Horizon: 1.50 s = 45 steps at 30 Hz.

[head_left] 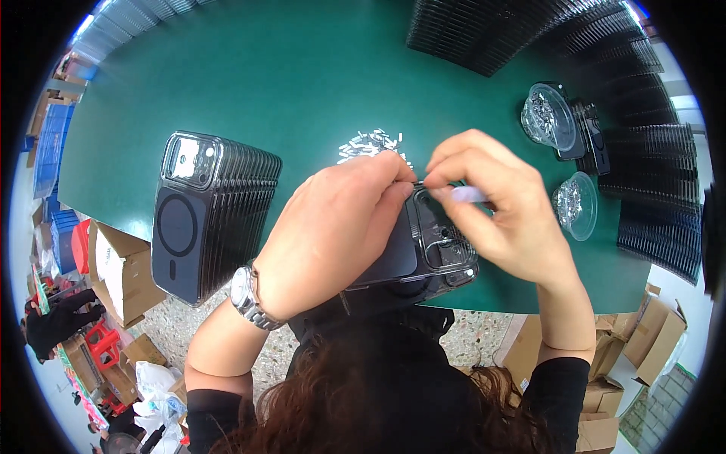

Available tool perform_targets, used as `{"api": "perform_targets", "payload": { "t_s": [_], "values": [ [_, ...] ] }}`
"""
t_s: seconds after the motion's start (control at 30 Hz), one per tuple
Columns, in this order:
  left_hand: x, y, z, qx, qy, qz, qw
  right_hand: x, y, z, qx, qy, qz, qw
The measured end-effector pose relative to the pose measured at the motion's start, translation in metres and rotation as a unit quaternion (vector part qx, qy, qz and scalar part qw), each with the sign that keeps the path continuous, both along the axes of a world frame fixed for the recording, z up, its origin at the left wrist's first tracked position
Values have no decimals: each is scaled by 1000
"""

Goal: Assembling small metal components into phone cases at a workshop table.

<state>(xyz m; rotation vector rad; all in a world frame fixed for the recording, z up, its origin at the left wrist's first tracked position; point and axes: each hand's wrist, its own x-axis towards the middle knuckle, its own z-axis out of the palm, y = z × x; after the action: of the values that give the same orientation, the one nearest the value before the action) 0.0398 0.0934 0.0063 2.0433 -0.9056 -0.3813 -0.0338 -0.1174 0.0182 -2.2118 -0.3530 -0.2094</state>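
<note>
A dark phone case point(445, 246) with a clear rim and a camera cutout lies tilted at the table's near edge, with more case edges beneath it. My left hand point(329, 223), a metal watch on its wrist, is closed on the case's far edge, thumb and forefinger pinched together. Close beside those fingertips, my right hand point(514, 208) is bent over the camera end. A small pale lilac piece point(469, 194) shows between its thumb and fingers; its kind is unclear. Just beyond the hands lies a loose pile of small silvery-white pieces point(370, 144).
To the left, a row of similar phone cases point(215, 216) stands on the green table point(302, 83). Two clear plastic bowls point(548, 117) of small shiny parts sit at the right, near more cases. Dense stacks of dark cases point(654, 159) line the far right. Cardboard boxes point(654, 340) stand below.
</note>
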Motion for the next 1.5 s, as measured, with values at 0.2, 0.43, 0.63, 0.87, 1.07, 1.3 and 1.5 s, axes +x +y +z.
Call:
{"api": "perform_targets", "payload": {
  "t_s": [0.2, 0.43, 0.63, 0.87, 1.07, 1.3, 1.5],
  "values": [
    [2, 0, -7, -6, 8, 5, 1000, 8, 3, -7, -103, -6, 28, 994],
    [4, 2, -5, -17, 5, 5, 1000, 17, 4, 8, -49, 162, -18, 985],
    [4, 7, -5, -27, 22, 3, 999, 15, 5, 15, 21, 231, -16, 973],
    [3, 5, -4, 66, -72, -10, 995, 9, 5, 5, -155, 68, 20, 985],
    [-2, 7, -6, 86, -110, -32, 990, -4, 18, 15, -324, 116, 13, 939],
    [-6, 5, 5, 104, -144, -42, 983, -2, 15, 9, -336, 38, 31, 940],
    [-2, 5, 3, 111, -142, 1, 984, 15, 14, -5, -242, 22, 14, 970]
  ]
}}
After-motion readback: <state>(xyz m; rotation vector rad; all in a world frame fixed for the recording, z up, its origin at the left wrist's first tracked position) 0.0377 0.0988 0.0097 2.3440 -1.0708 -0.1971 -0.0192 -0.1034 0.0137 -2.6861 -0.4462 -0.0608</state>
